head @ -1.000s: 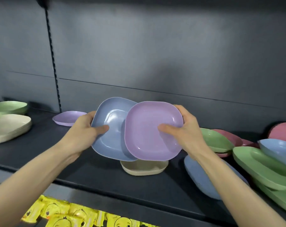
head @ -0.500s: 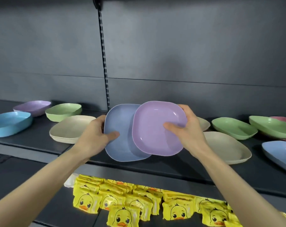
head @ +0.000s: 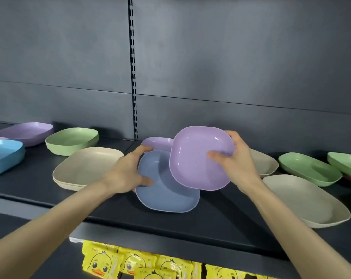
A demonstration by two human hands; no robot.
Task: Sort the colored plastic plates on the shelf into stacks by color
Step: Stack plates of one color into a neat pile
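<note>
My left hand [head: 128,171] grips the left rim of a grey-blue plate [head: 162,190], held low over the dark shelf [head: 220,218]. My right hand [head: 234,162] grips the right rim of a purple plate [head: 196,158], tilted toward me and overlapping the blue one's upper right. Behind them another purple plate [head: 157,142] lies on the shelf, partly hidden by my left fingers.
On the left stand a purple stack [head: 24,132], a green stack [head: 72,139], bright blue plates [head: 3,156] and a beige stack [head: 86,168]. To the right lie beige plates [head: 303,200], green plates [head: 309,169] and a pink edge. Yellow duck packets [head: 102,262] hang below.
Both plates have dropped lower toward the shelf, the blue one nearly flat now. The view has shifted right along the shelf, and a purple plate now shows behind my hands.
</note>
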